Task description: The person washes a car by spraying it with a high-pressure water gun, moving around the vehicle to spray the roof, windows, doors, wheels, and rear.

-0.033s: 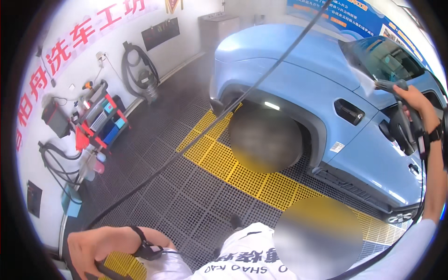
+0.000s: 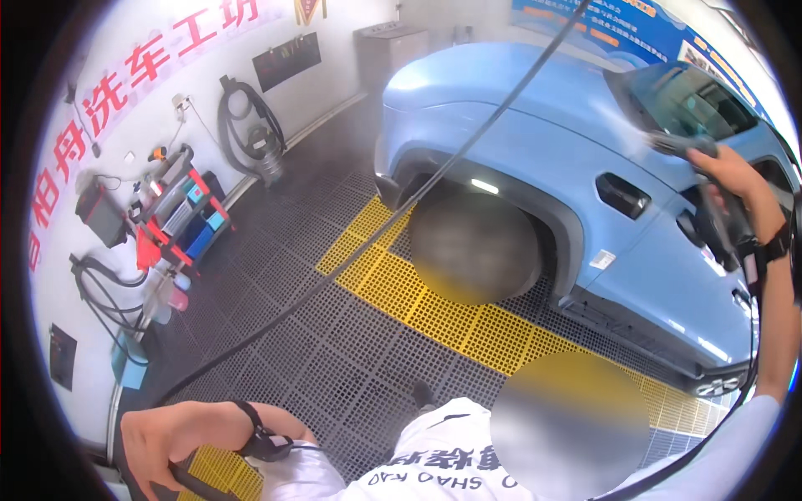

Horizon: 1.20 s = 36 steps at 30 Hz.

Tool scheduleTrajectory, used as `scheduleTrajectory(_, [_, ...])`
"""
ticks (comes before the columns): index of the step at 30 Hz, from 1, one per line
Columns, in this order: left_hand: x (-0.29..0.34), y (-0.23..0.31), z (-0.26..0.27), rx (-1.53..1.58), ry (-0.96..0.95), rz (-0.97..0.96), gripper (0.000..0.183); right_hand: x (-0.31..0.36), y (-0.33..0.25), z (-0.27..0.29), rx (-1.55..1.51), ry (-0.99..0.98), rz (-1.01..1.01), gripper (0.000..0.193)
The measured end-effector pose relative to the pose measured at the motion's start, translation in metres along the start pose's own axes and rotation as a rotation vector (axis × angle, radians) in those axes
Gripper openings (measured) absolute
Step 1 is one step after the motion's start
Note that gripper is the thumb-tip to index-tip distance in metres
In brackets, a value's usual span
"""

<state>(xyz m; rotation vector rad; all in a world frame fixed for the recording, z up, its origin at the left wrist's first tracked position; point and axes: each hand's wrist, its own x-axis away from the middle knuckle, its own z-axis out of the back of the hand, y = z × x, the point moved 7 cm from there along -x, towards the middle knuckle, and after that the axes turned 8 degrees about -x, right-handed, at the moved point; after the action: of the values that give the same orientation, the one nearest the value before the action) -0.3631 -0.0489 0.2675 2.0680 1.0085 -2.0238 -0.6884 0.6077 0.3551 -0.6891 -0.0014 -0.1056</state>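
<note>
On the right, my right hand (image 2: 735, 179) is closed round the grip of a black spray gun (image 2: 681, 149), held above the side of a light-blue car (image 2: 535, 125). White mist leaves its nozzle toward the rear of the hood, by the windshield (image 2: 681, 96). At the lower left, the fingers of my left hand (image 2: 159, 442) curl round a black hose (image 2: 284, 321). That hose runs diagonally up across the view, in front of the car's front wheel arch. Blurred patches hide the wheel and an area beside my white shirt.
Black and yellow floor grating (image 2: 434, 313) lies under and beside the car. Along the left wall stand a red and black tool cart (image 2: 180, 217), a vacuum cleaner (image 2: 266, 154) with its hose hung up, and a coiled hose (image 2: 104, 288). A cabinet (image 2: 388, 54) stands at the back.
My right hand and the spray gun have shifted a little left, and the spray has moved left with them. My left hand stays in about the same place.
</note>
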Motion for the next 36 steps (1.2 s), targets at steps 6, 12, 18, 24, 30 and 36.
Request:
scheduleTrajectory(6, [0.018, 0.023, -0.089, -0.019, 0.018, -0.004, 0.020, 0.090, -0.052, -0.106, 0.058, -0.172, 0.047, 0.035])
scheduleTrajectory(12, [0.015, 0.032, -0.167, 0.008, -0.039, -0.081, 0.018, 0.136, 0.087, 0.011, 0.123, 0.109, -0.192, 0.035])
scheduleTrajectory(18, [0.005, 0.058, -0.227, 0.149, -0.081, -0.145, 0.020, 0.224, 0.117, -0.012, -0.181, 0.044, -0.130, 0.039])
scheduleTrajectory(24, [-0.005, 0.080, -0.254, -0.003, -0.024, -0.056, 0.019, 0.290, 0.222, -0.043, -0.441, 0.143, -0.236, 0.038])
scheduleTrajectory(30, [-0.034, 0.103, -0.284, 0.031, -0.040, 0.148, 0.021, 0.359, 0.372, -0.138, -0.601, 0.190, -0.577, 0.037])
scheduleTrajectory(36, [-0.048, 0.132, -0.312, 0.043, 0.069, 0.247, 0.025, 0.438, 0.390, -0.271, -1.207, 0.228, -0.612, 0.037])
